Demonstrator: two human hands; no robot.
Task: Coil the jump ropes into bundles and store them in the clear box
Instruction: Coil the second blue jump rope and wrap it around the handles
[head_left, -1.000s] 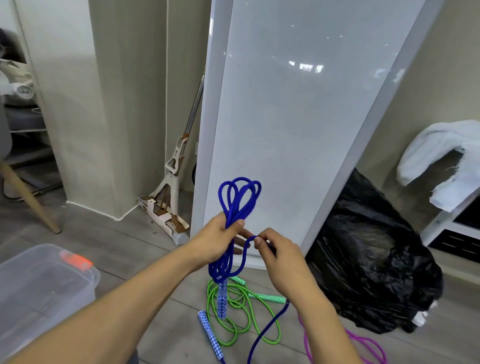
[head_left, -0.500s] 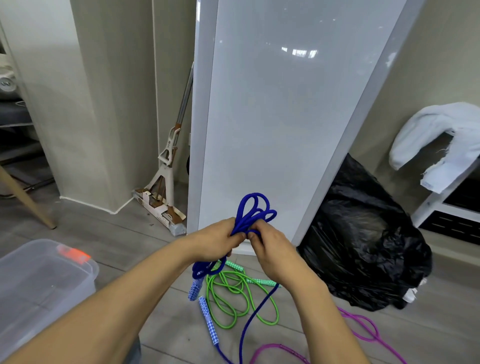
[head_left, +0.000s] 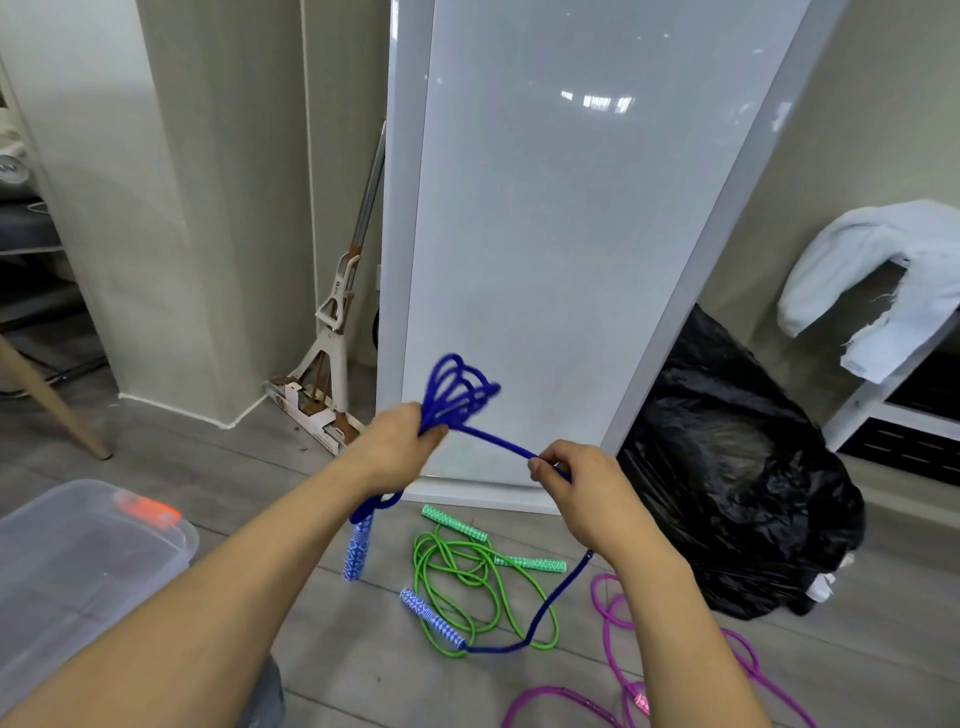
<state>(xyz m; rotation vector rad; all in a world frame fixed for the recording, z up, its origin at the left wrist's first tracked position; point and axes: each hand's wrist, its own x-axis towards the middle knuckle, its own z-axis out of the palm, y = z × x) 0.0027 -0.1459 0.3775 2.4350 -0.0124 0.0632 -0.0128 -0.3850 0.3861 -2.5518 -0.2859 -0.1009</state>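
My left hand (head_left: 397, 447) grips a bundle of blue jump rope (head_left: 457, 389) loops that fan out above the fist. One patterned blue handle (head_left: 358, 551) dangles below that hand. My right hand (head_left: 576, 488) pinches the free blue strand, stretched taut to the right of the bundle. That strand runs down to the second blue handle (head_left: 431, 618) on the floor. A green jump rope (head_left: 467, 582) lies loose on the floor beneath my hands. A purple jump rope (head_left: 618, 649) lies at lower right. The clear box (head_left: 78, 561) with an orange latch stands at lower left.
A large white panel (head_left: 545, 234) leans against the wall straight ahead. A mop (head_left: 332, 338) stands left of it. A black plastic bag (head_left: 727, 467) sits on the right, beside a white shelf with a pale cloth (head_left: 878, 260). A wooden chair leg (head_left: 52, 400) is far left.
My right hand has pulled away to the right from the bundle, drawing the blue strand taut. The loops have tipped rightward above my left fist.
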